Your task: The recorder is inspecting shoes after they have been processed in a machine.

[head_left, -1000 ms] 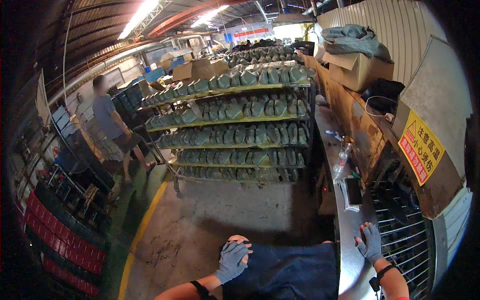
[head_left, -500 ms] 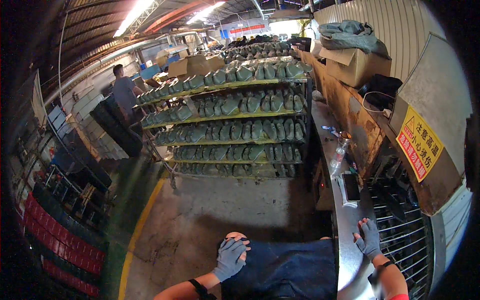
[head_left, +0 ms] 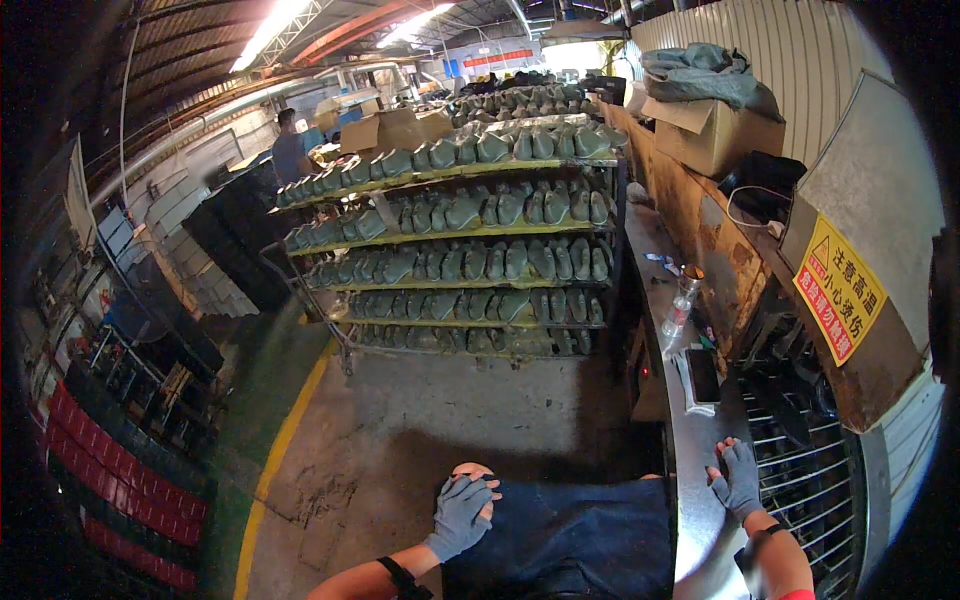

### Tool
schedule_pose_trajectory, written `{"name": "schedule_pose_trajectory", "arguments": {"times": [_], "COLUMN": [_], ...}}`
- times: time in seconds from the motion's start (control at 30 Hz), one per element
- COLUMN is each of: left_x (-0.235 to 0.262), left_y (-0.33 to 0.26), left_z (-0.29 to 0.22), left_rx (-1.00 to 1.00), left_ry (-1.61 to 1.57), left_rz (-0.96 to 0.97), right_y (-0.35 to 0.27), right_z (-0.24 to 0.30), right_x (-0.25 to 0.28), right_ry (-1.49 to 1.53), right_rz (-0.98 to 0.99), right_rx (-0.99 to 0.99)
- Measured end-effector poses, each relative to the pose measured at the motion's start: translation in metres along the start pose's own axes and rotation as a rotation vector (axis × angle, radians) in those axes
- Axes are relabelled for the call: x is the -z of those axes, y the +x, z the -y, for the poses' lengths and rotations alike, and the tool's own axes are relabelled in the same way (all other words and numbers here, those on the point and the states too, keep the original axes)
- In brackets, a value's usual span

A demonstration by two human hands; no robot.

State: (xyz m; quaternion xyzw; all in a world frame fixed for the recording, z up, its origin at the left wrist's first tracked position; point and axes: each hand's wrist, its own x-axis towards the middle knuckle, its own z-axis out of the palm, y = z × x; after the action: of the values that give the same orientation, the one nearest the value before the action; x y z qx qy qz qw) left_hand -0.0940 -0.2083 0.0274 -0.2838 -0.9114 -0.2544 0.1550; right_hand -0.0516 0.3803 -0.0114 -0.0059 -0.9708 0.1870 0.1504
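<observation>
My left hand, in a grey fingerless glove, rests over my bare knee at the edge of the dark blue cloth on my lap. Its fingers lie bent along the knee, holding nothing. On the metal counter to my right lies my right hand, gloved the same way, fingers apart and nothing in them. Just beside it runs a bed of metal rollers. Farther up the counter, a black phone sits on a white cloth, with a clear bottle beyond.
Ahead stands a wheeled rack whose shelves carry many grey-green shoe-shaped pieces. Dark pieces lie at the rollers' far end, below a yellow warning sign. Red stacked items stand left. A person is behind the rack.
The person in the background has moved right, farther behind the rack and cartons. Both my hands have stayed where they were.
</observation>
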Motion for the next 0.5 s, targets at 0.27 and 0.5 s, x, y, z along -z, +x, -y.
{"name": "schedule_pose_trajectory", "arguments": {"times": [0.27,0.5], "left_x": [-0.0007,-0.0009], "left_y": [-0.0002,-0.0001], "left_z": [0.0003,-0.0001], "left_rx": [0.004,-0.006], "left_ry": [-0.008,0.031], "left_rz": [0.007,-0.006], "right_y": [-0.0002,-0.0010], "right_z": [0.0031,0.0043], "right_x": [0.0033,0.0040], "right_ry": [-0.009,0.014], "right_rz": [0.009,0.007], "right_rx": [0.011,0.001]}}
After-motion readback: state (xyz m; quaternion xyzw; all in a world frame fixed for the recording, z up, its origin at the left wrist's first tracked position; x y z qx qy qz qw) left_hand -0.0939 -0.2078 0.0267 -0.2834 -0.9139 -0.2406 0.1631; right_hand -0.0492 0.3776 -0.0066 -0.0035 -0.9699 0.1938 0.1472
